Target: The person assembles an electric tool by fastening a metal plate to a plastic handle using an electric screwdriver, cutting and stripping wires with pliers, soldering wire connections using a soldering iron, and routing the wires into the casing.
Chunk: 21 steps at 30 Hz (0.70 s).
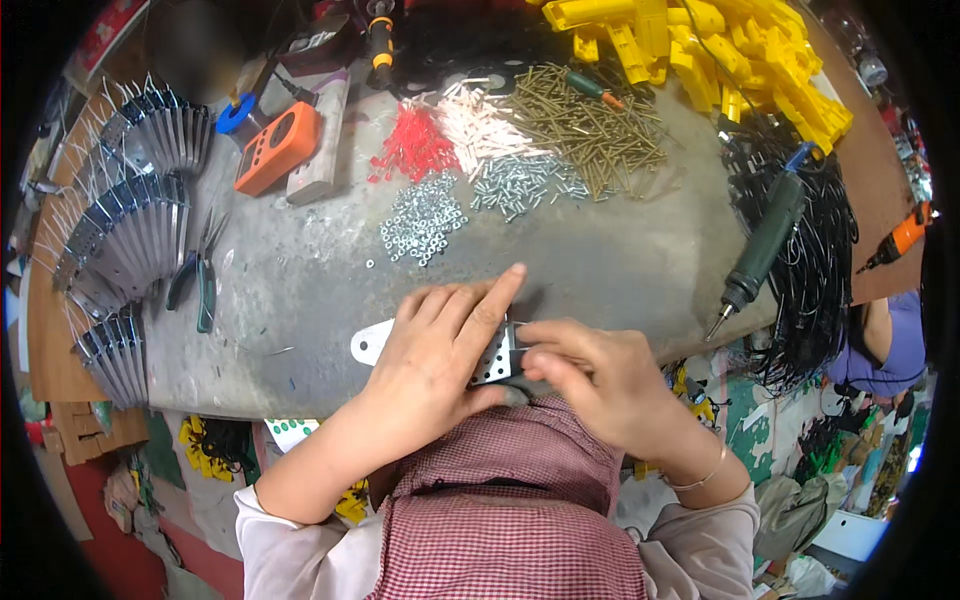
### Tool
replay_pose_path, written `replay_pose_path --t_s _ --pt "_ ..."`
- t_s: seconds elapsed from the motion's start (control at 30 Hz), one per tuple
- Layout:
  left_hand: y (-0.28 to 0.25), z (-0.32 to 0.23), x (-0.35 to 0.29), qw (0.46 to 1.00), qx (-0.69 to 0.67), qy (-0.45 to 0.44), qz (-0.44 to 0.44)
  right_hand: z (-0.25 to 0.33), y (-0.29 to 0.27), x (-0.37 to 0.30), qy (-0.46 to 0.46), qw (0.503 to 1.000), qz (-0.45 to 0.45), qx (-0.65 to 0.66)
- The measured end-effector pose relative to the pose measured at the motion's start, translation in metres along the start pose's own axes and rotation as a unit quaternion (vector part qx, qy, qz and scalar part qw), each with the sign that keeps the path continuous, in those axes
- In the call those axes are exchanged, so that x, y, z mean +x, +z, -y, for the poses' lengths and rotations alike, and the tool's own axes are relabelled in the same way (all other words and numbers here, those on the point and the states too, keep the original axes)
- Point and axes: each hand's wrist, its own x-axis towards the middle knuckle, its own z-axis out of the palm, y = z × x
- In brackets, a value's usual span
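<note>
A perforated metal plate sits at a gray bench's near edge, the left hand clasping it, the right hand's fingers curled at 1 end, their grip hidden. Open surface stretches to piled nuts; pliers lie left, a green screwdriver right.

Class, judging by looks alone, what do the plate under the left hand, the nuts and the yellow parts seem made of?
Plate: probably metal, pale and smooth, with neat round holes.
Nuts: likely plated metal, silvery with bright glints.
Yellow parts: apparently moulded plastic, evenly coloured, slightly glossy, with hollow shapes.
</note>
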Motion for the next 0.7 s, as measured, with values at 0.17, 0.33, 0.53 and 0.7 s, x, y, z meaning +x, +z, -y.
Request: replay_pose_path --t_s 0.17,0.33,0.53,0.7 --pt "0.018 -0.008 0.005 0.998 0.032 0.011 -0.050 -0.006 -0.015 0.010 -0.088 0.971 0.052 -0.215" --pt "0.017 -0.001 0.003 0.998 0.049 0.023 -0.023 -0.027 -0.091 0.063 -0.216 0.872 0.049 -0.436" --pt "0.015 -0.001 -0.001 0.999 0.021 0.016 -0.038 -0.050 -0.157 0.224 -0.264 0.824 -0.230 -0.445" --pt "0.013 -0.005 -0.001 0.999 0.015 0.018 -0.041 -0.079 -0.172 0.272 -0.185 0.693 -0.271 -0.642"
